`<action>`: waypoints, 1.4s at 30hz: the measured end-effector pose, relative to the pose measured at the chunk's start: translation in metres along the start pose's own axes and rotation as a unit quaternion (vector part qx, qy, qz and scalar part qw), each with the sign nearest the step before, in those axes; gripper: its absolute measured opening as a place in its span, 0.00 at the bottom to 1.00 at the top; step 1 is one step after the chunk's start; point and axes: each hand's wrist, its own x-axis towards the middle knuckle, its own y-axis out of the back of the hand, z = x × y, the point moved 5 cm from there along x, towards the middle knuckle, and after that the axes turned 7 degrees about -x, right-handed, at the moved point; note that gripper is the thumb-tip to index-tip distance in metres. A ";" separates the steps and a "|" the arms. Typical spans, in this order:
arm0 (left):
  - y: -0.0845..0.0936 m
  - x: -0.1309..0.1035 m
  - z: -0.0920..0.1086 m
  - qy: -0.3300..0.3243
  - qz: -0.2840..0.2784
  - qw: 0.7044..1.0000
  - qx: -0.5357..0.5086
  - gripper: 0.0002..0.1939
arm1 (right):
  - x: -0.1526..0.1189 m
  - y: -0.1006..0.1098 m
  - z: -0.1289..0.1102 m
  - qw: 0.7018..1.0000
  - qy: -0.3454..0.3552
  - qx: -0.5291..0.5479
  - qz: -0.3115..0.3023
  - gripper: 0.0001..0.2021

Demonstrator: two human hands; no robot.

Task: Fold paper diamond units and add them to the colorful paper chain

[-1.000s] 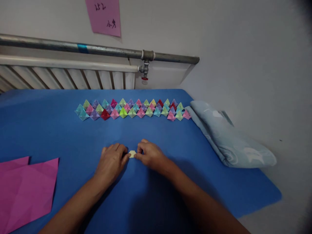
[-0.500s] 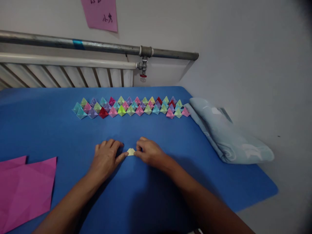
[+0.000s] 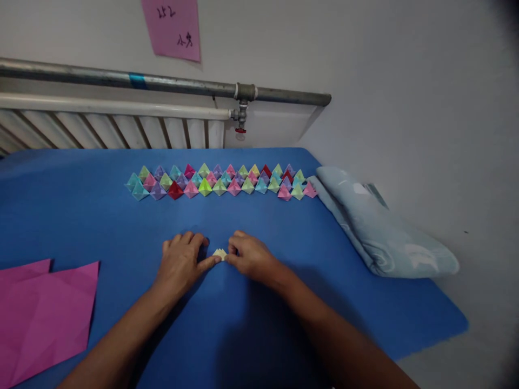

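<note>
A small pale yellow folded paper with a zigzag top edge lies on the blue surface between my hands. My left hand rests beside it, fingers apart and curved, with the thumb tip on its lower left part. My right hand is closed, its fingers curled in and the thumb at the paper's right corner. Beyond both hands stand rows of folded paper pieces in green, blue, purple, pink and red.
Large pink sheets lie at the left. A folded light blue cloth sits at the right against the wall. Behind the surface are a white radiator, a metal pipe and a pink note.
The view has tilted up slightly, so the scene appears a little lower and to the right. My left thumb has moved a bit further onto the yellow paper.
</note>
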 end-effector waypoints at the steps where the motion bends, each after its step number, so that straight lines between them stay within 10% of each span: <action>1: 0.000 0.001 0.000 0.008 -0.008 1.000 0.002 0.22 | 0.001 0.000 0.001 1.000 -0.002 0.000 -0.004 0.09; 21: 0.001 -0.005 -0.014 -0.022 0.009 0.987 -0.162 0.12 | -0.010 -0.001 -0.001 0.996 0.028 0.058 0.067 0.11; 42: 0.006 -0.011 0.015 -0.135 0.024 0.955 -0.262 0.03 | -0.017 -0.005 -0.009 0.988 0.118 0.080 0.066 0.09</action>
